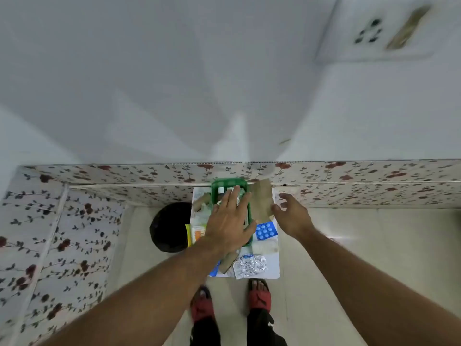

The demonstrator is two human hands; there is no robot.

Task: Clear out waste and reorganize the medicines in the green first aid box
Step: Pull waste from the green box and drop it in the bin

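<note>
The green first aid box (214,184) stands at the back of a small white table (273,269), against the flowered wall. My left hand (229,221) lies flat over the box with fingers spread, covering most of its contents; a white-capped bottle (221,190) shows beyond the fingertips. A brown paper packet (262,201) stands tilted beside the box's right side. My right hand (291,216) is just right of it, fingers apart, thumb tip at the packet's edge; whether it grips the packet is unclear.
A blue blister pack (265,231), a crumpled silver foil strip (249,267), another brown paper piece (228,262) and an orange-yellow packet (195,233) lie on the table. A black bin (169,227) stands on the floor at its left. My feet in red sandals (259,295) are below.
</note>
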